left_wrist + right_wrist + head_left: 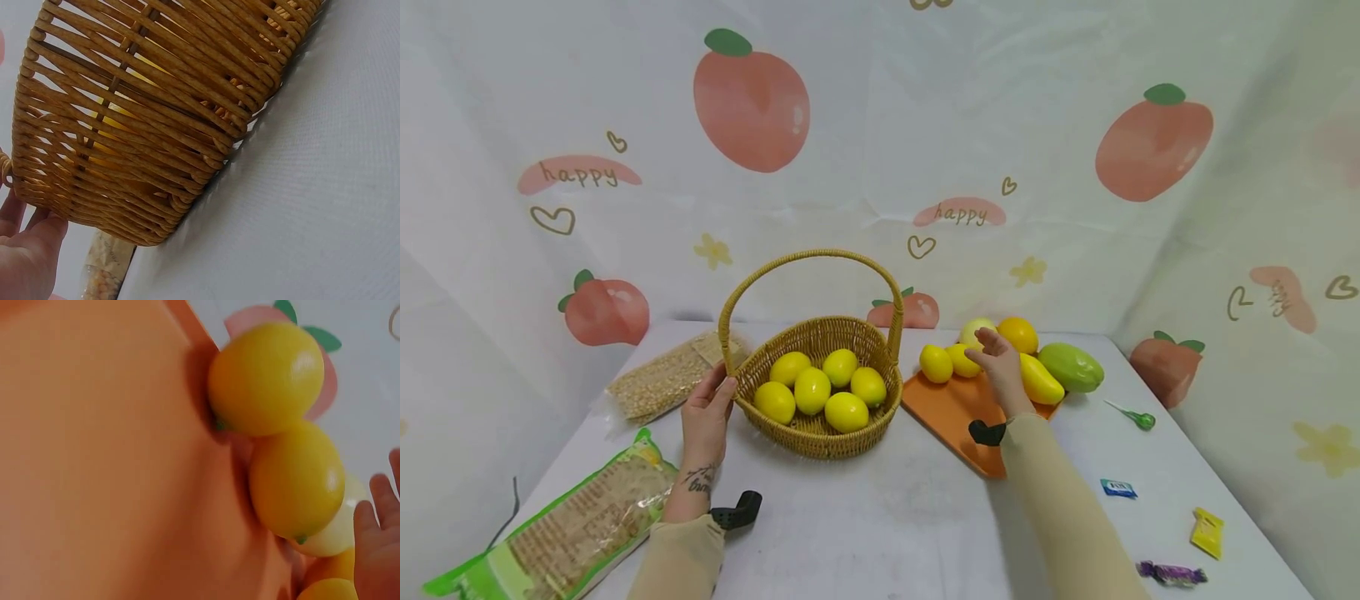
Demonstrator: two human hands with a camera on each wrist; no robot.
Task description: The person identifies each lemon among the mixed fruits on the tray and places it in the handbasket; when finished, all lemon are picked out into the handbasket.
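My left hand grips the left side of a wicker basket near the foot of its tall handle. In the left wrist view the thumb presses the outer weave just under the rim. Several yellow lemons lie inside the basket. Over the orange tray, my right hand hovers with loosely spread fingers and holds nothing. Two lemons sit at the tray's far left, one beside the other, the latter right by the fingertips. Both show closely in the right wrist view, the upper lemon touching the lower lemon.
Around the tray's back and right are a pale round fruit, an orange, a yellow mango and a green papaya-like fruit. A lollipop and wrapped candies lie right. Two bags lie left.
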